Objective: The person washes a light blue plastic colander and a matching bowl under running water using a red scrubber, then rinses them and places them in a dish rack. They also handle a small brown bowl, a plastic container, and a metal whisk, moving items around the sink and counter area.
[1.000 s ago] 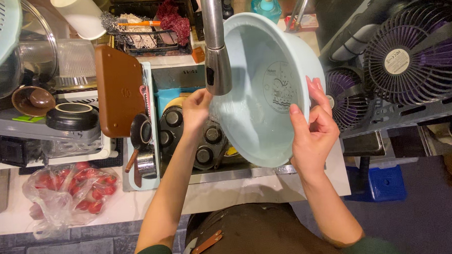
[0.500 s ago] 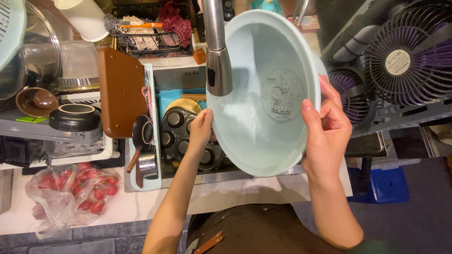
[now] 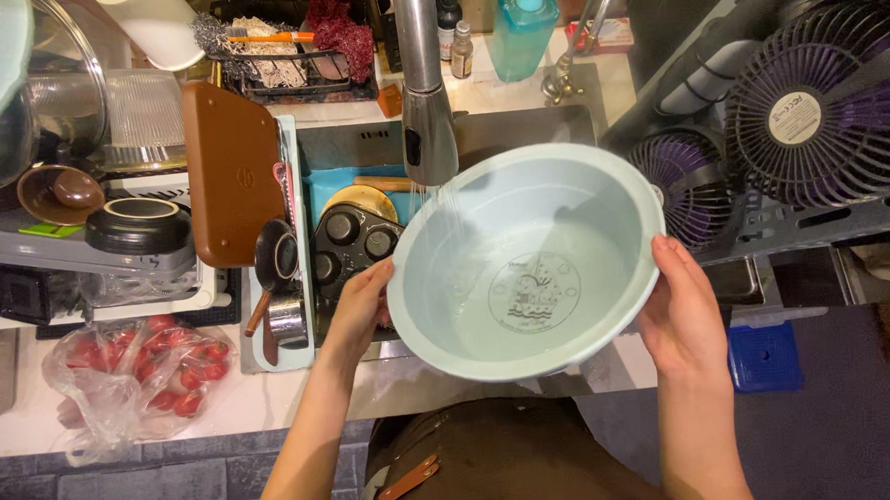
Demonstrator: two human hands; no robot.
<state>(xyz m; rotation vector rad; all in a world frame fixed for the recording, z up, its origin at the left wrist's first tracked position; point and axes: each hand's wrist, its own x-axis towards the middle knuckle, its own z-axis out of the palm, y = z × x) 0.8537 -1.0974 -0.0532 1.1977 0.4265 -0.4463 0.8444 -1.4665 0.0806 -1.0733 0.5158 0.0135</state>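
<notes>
left hand (image 3: pixel 360 304), right hand (image 3: pixel 680 316) grip basin (image 3: pixel 524 262) rim | fingertips hidden | sink (image 3: pixel 520 129) mostly covered

The basin (image 3: pixel 524 267) sits under the faucet (image 3: pixel 421 83), above the sink (image 3: pixel 520 129), muffin tray (image 3: pixel 351 248) left.

Lots around the sink: a dark muffin tin (image 3: pixel 351 245) sits in it, with a brown cutting board (image 3: pixel 233 174) just left. A bag of tomatoes (image 3: pixel 134 379) lies on the near-left tabletop. Far side has a teal soap bottle (image 3: pixel 521 26), and two purple fans (image 3: pixel 825 118) stand right.
</notes>
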